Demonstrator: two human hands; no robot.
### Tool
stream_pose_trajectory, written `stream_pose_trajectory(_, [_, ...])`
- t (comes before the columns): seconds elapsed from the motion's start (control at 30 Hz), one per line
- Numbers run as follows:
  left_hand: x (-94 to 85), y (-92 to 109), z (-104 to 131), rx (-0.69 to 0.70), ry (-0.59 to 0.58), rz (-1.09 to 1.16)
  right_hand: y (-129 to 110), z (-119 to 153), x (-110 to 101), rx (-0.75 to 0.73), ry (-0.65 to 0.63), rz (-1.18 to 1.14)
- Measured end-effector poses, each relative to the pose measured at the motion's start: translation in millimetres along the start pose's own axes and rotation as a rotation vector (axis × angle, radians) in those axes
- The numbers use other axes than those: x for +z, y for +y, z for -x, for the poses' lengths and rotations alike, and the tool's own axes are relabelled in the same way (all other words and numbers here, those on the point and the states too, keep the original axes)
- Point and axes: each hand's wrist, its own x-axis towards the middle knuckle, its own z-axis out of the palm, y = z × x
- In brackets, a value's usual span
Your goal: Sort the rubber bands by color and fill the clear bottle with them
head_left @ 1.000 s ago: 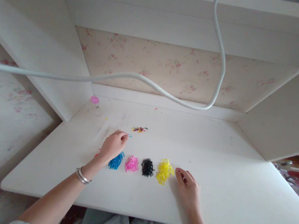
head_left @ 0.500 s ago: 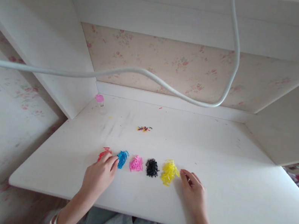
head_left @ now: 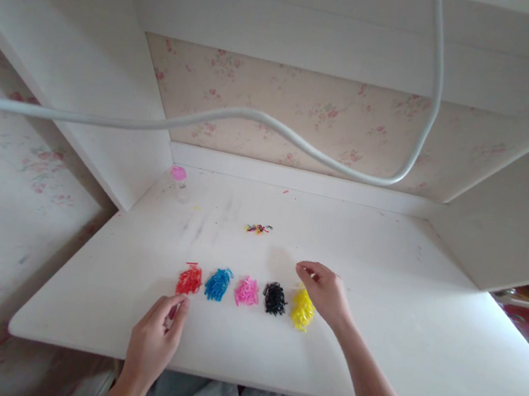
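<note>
Small piles of what look like rubber bands lie in a row on the white desk: red point(head_left: 189, 279), blue point(head_left: 218, 284), pink point(head_left: 247, 292), black point(head_left: 274, 299) and yellow point(head_left: 302, 310). My left hand point(head_left: 157, 332) is just in front of the red pile, fingers curled and thumb close to the forefinger. Over the back of the yellow pile hovers my right hand point(head_left: 324, 292), covering part of it. Its thumb and forefinger are pinched together; anything between them is too small to make out. Farther back lies a small mixed-colour pile point(head_left: 258, 229).
A small clear container with a pink top point(head_left: 178, 173) stands at the desk's back left corner. One reddish bit point(head_left: 286, 191) lies near the back edge. A white cable point(head_left: 258, 116) crosses the view above the desk, and side panels point(head_left: 508, 198) flank it.
My left hand has drawn back toward me, uncovering the red pile. My right hand has moved from the right of the yellow pile to above its back edge. The view has shifted slightly.
</note>
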Motion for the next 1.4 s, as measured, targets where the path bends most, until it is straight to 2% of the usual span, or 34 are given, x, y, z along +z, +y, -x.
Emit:
stream_pose_trajectory(0.13, [3.2,-10.0,6.0,-0.095,0.044,0.084,-43.0,-32.0,38.8,-0.17,-0.117,0.226])
stream_pose_trajectory(0.3, [6.7,-10.1,11.7,-0.048,0.023,0.06,-54.8,-67.5,79.6,-0.144,-0.121,0.393])
stream_pose_trajectory(0.43, [7.3,-10.8,14.4,-0.04,0.028,0.037,-51.7,-81.8,93.0,-0.162,-0.136,0.447])
stream_pose_trajectory(0.67, [9.0,-13.1,13.1,-0.007,0.013,-0.002,-44.5,-85.5,97.6,-0.211,-0.131,0.44])
stream_pose_trajectory(0.83, [8.9,-13.4,12.4,0.014,0.014,-0.015,-42.6,-82.5,93.5,-0.223,-0.057,0.355])
stream_pose_trajectory(0.97, [9.3,-13.7,12.4,0.022,0.019,-0.014,-39.0,-68.0,76.1,-0.234,0.007,0.28])
stream_pose_trajectory(1.1, [8.7,-13.3,11.3,0.017,0.004,0.03,-23.7,-33.2,44.9,-0.24,0.068,0.149])
stream_pose_trajectory(1.23, [4.0,-7.5,4.1,-0.026,-0.012,0.124,0.7,13.6,17.1,-0.143,0.135,0.125])
stream_pose_trajectory(1.4, [-1.1,13.9,-29.5,0.022,-0.118,0.12,24.7,59.8,4.4,-0.088,0.135,0.185])
